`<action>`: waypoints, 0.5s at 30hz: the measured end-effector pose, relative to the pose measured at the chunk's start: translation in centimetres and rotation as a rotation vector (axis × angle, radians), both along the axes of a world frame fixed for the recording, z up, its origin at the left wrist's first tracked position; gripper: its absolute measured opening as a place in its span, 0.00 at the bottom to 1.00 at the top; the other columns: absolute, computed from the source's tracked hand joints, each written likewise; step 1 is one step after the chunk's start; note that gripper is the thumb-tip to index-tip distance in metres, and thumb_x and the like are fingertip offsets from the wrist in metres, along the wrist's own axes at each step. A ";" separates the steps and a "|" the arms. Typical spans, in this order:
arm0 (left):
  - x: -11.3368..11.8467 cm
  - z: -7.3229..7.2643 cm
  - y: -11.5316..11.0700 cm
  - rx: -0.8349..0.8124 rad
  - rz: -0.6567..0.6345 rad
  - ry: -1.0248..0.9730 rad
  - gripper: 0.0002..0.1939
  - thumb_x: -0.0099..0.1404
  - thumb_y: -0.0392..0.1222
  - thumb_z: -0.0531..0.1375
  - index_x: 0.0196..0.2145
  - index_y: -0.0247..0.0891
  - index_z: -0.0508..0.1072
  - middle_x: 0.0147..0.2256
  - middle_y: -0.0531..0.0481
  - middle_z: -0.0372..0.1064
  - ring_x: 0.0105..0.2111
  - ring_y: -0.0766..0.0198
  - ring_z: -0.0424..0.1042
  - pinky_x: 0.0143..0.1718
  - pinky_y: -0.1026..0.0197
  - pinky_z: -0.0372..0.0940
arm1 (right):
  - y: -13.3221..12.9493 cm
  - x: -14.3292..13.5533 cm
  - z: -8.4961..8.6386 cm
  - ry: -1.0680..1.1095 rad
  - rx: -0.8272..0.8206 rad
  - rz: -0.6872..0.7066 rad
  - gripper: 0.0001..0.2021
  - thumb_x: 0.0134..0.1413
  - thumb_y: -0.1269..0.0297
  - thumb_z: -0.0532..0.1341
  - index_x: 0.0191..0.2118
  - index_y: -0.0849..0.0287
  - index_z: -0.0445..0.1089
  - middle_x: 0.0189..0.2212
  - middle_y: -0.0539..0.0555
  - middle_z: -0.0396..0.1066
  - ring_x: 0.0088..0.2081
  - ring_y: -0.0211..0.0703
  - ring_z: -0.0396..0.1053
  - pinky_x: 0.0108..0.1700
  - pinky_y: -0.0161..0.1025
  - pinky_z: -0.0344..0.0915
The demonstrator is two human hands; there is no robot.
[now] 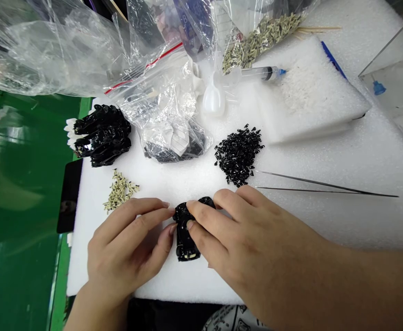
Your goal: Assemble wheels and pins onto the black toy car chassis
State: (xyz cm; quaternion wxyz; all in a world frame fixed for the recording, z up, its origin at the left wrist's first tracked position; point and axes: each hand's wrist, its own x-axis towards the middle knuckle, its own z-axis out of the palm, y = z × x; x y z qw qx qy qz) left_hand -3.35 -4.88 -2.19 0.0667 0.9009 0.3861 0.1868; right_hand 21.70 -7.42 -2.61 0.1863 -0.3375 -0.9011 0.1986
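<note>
A small glossy black part (187, 241), shaped like a toy car body, lies on the white foam sheet (173, 285) between my hands. My left hand (128, 243) pinches its left edge with thumb and fingertips. From the other side, my right hand (242, 234) presses fingertips onto its top and right side, covering much of it. Just beyond the right hand are a heap of tiny black pieces (239, 154) and metal tweezers (380, 195) lying flat. A small pile of pale pieces (120, 189) sits beyond the left hand.
Stacked glossy black parts (106, 133) stand at the left, near a dark phone-like slab (69, 197). Farther back are a zip bag (173, 115), a syringe (256, 73), a white block (311, 96) and clear plastic bags (66, 50). Green surface (18, 184) borders the foam.
</note>
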 end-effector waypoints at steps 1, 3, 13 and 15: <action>0.0 0.0 0.0 -0.004 0.004 -0.001 0.15 0.59 0.27 0.64 0.44 0.37 0.74 0.42 0.45 0.71 0.39 0.60 0.72 0.39 0.55 0.70 | 0.0 0.0 0.0 0.000 0.006 -0.006 0.23 0.61 0.69 0.53 0.60 0.69 0.68 0.62 0.64 0.62 0.47 0.56 0.59 0.40 0.51 0.55; 0.1 0.0 -0.1 -0.008 0.002 -0.007 0.16 0.59 0.27 0.64 0.44 0.37 0.74 0.42 0.45 0.71 0.39 0.60 0.72 0.39 0.55 0.70 | -0.1 -0.1 0.0 0.001 0.009 -0.005 0.23 0.62 0.69 0.52 0.60 0.69 0.68 0.61 0.64 0.62 0.46 0.56 0.60 0.40 0.51 0.55; 0.1 0.1 -0.1 -0.005 -0.011 -0.015 0.17 0.57 0.24 0.65 0.44 0.34 0.74 0.42 0.45 0.71 0.39 0.62 0.72 0.39 0.56 0.70 | 0.1 0.1 0.1 0.001 -0.001 0.008 0.23 0.62 0.69 0.52 0.60 0.69 0.68 0.62 0.64 0.61 0.46 0.55 0.60 0.40 0.51 0.55; 0.1 0.1 -0.1 -0.015 -0.006 -0.019 0.17 0.57 0.25 0.65 0.44 0.35 0.74 0.43 0.45 0.71 0.39 0.62 0.72 0.40 0.56 0.70 | 0.2 0.1 0.1 0.001 -0.003 0.013 0.23 0.61 0.69 0.53 0.60 0.70 0.67 0.62 0.65 0.61 0.46 0.56 0.60 0.40 0.51 0.56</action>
